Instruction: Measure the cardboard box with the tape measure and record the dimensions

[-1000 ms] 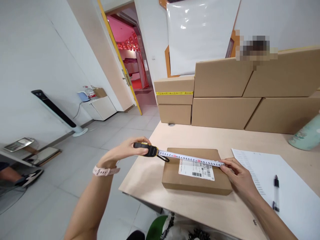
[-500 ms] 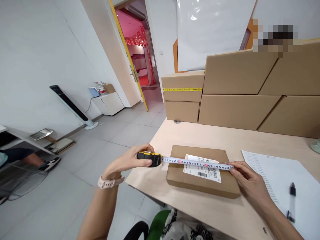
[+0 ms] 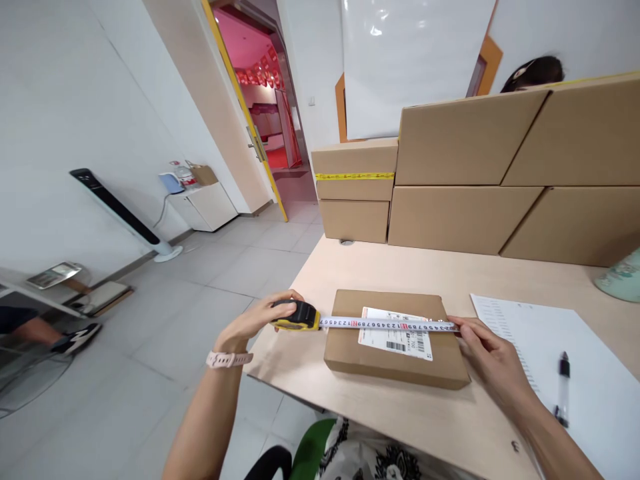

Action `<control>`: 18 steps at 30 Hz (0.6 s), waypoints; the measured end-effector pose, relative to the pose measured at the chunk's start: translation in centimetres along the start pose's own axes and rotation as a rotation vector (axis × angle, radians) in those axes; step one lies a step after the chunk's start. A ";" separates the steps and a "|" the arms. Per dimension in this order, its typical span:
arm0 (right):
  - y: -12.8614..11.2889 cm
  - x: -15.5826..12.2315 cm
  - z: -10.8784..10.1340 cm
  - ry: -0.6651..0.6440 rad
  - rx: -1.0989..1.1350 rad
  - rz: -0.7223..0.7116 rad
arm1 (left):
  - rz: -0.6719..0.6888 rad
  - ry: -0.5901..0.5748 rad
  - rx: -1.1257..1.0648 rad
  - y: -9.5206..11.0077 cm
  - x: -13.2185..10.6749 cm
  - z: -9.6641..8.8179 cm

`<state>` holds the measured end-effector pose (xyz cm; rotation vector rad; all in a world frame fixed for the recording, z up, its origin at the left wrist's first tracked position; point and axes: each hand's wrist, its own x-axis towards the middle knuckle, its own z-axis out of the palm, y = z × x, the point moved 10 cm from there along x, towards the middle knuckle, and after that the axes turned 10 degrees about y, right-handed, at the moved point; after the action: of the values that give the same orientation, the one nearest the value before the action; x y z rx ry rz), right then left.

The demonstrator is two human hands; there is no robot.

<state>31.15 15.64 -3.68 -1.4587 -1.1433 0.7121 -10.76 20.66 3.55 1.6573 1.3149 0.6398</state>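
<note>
A flat brown cardboard parcel with a white shipping label lies on the light wooden desk. A white measuring tape blade stretches across its top from left to right. My left hand is closed around the black and yellow tape case just off the parcel's left edge. My right hand pinches the tape's end at the parcel's right edge. A pink watch band sits on my left wrist.
A sheet of paper with a pen lies right of the parcel. Large cardboard boxes stack along the desk's back, a person's head showing behind them. A tower fan, a white cabinet and an open doorway lie left.
The tape case has dropped lower and nearer the parcel's left edge, so the blade lies flatter on the parcel. Both hands keep their hold; the camera shifted slightly.
</note>
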 end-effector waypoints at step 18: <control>-0.4 -0.2 0.7 -0.073 0.023 0.003 | -0.045 -0.012 -0.055 -0.8 1.1 -0.9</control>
<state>30.35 15.68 -3.52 -1.4254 -1.1847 0.7841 -11.55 22.02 3.14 1.5805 1.3115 0.6330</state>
